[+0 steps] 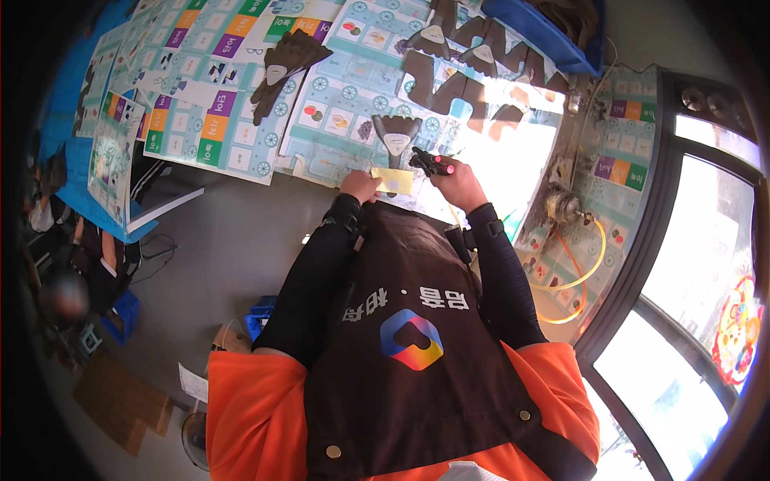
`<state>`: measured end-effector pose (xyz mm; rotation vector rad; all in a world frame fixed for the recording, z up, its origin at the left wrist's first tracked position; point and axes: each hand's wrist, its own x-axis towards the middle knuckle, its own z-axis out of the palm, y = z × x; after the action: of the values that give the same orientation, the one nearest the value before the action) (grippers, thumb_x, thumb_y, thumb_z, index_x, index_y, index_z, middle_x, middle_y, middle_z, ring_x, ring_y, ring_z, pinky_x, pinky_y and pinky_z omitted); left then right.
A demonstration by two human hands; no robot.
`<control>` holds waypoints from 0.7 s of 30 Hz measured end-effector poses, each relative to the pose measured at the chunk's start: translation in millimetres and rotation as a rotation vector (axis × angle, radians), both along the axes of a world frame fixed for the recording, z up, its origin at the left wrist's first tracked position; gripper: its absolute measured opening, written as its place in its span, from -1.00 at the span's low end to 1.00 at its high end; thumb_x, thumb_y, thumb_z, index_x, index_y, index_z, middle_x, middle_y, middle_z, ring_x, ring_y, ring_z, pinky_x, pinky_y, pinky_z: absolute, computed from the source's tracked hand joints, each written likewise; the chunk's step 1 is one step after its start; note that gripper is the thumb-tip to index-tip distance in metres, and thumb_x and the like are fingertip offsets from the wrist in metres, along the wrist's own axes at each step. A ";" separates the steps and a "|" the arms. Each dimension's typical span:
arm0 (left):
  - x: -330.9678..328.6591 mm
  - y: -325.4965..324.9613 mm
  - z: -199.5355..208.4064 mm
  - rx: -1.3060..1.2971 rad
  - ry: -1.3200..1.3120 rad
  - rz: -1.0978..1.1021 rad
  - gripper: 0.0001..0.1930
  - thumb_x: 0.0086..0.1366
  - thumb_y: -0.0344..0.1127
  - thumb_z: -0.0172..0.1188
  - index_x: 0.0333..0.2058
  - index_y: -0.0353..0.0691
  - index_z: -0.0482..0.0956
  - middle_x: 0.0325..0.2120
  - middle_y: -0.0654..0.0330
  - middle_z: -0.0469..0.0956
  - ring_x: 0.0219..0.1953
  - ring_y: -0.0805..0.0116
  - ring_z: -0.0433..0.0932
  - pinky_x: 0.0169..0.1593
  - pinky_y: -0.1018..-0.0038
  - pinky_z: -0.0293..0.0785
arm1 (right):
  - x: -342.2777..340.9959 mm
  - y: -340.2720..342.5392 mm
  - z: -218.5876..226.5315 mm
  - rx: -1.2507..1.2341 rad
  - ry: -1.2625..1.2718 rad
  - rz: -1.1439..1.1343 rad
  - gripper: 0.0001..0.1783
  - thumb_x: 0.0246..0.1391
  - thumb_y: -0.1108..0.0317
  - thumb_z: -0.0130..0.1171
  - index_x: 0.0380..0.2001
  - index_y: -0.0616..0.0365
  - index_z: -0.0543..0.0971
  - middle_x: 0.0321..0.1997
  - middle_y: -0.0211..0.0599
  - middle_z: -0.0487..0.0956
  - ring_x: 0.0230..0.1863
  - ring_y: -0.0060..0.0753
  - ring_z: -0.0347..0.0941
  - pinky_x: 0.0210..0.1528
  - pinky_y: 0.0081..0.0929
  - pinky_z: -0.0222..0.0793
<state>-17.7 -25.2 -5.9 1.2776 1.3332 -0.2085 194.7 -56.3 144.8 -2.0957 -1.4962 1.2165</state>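
My left hand (360,186) pinches the edge of a small yellow rectangular piece (392,181) at the table's near edge. Whether it is card or cloth, I cannot tell. My right hand (460,184) is wrapped round a black hand tool (433,163) with pink-red ends; its kind is not clear. Just beyond the yellow piece lies a dark brown fan-shaped piece (396,132) with a pale grey patch, its lower end partly hidden. Farther back, more dark brown cut pieces (437,84) lie in a row, some with the same grey patch.
Printed sheets (321,152) cover the table. A stack of dark brown pieces (289,68) lies at the back left, and a blue bin (553,32) stands at the back right. Yellow-orange hoses (597,256) loop by the right wall. Another person (88,248) is at the far left.
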 end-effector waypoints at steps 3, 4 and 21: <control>0.3 -0.4 -0.9 -0.039 -0.010 0.032 -0.65 0.17 -0.14 0.07 -0.39 -0.40 0.57 -0.58 0.15 0.60 -0.67 0.43 0.55 -0.50 0.54 0.43 | 0.9 -4.6 1.1 -0.032 -0.010 0.042 -0.74 -0.18 0.33 0.05 -0.35 0.18 0.51 -0.46 0.07 0.51 -0.35 0.14 0.43 -0.28 -0.19 0.34; 0.3 -0.2 -1.1 -0.044 -0.016 0.042 -0.65 0.18 -0.14 0.07 -0.39 -0.40 0.57 -0.58 0.15 0.60 -0.67 0.43 0.54 -0.51 0.54 0.42 | 1.0 -5.4 2.1 -0.051 -0.003 0.055 -0.74 -0.17 0.32 0.05 -0.35 0.18 0.52 -0.46 0.07 0.51 -0.35 0.14 0.43 -0.28 -0.19 0.34; -13.0 0.5 10.2 -0.056 -0.070 0.076 -0.66 0.18 -0.15 0.06 -0.41 -0.39 0.58 -0.59 0.16 0.60 -0.65 0.38 0.57 -0.48 0.48 0.46 | 15.1 -29.1 10.0 -0.241 0.164 -0.063 -0.67 -0.12 0.31 0.11 -0.24 0.21 0.49 -0.52 -0.08 0.52 -0.59 -0.24 0.42 -0.43 -0.33 0.32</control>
<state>-30.6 -24.7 4.3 1.1753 1.3049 -0.1459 209.7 -85.4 154.8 -2.1100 -1.2569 1.5706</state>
